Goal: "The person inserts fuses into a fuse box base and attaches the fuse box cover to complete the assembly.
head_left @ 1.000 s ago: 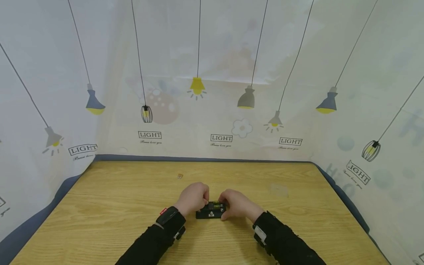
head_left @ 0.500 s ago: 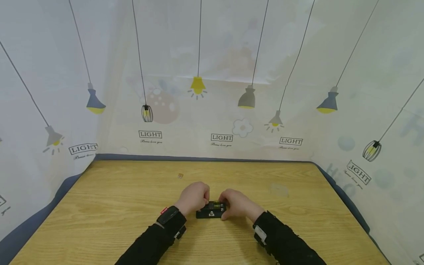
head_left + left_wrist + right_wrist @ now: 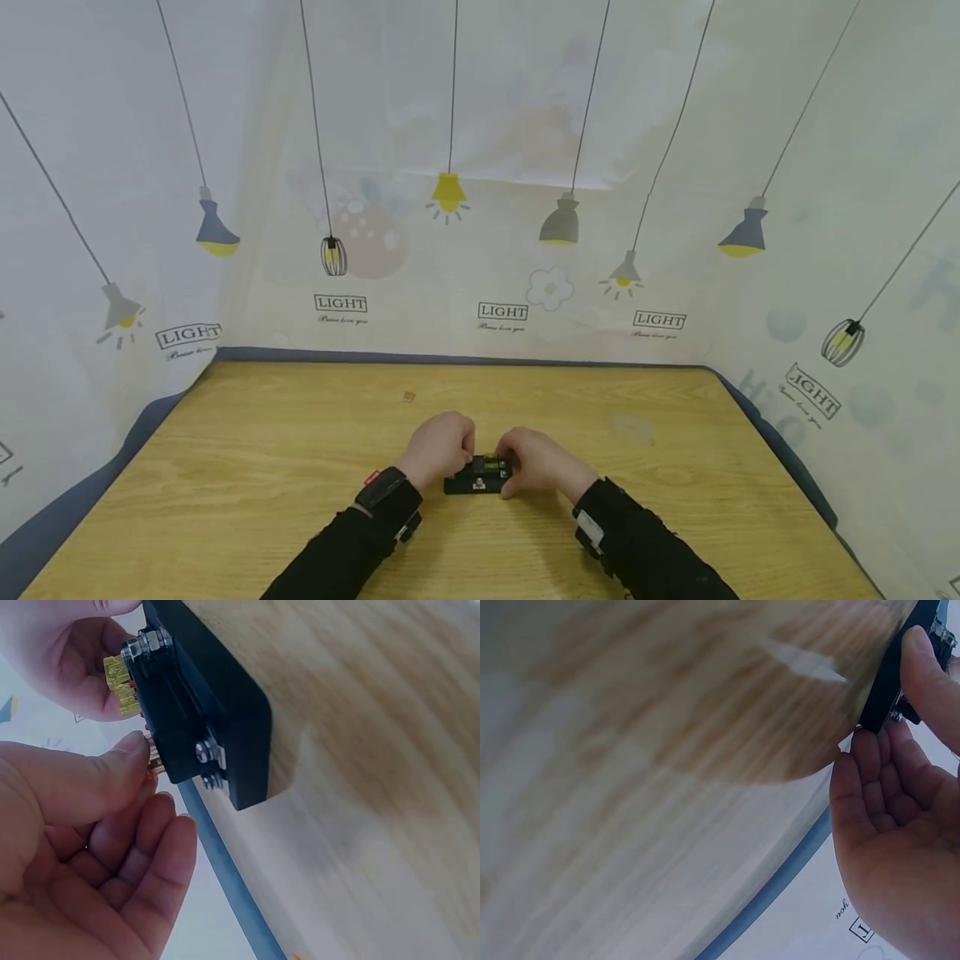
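Note:
A black block-shaped fixture [image 3: 478,483] with metal screws and nuts lies on the wooden table between the two hands. On its upper part sit yellow pieces [image 3: 120,682], clearest in the left wrist view. My left hand [image 3: 438,446] pinches a small copper-coloured piece [image 3: 155,759] between thumb and forefinger, right against the fixture's black upper part; how far it goes in is hidden. My right hand [image 3: 542,462] grips the fixture's right end, thumb on the near side and fingers on the far side, as the right wrist view also shows.
A tiny brownish piece [image 3: 408,397] lies on the table [image 3: 300,450] beyond the left hand. Toward the right rests a flat, see-through piece [image 3: 632,429]. A pale curtain [image 3: 420,275] printed with lamps surrounds the table's back and sides.

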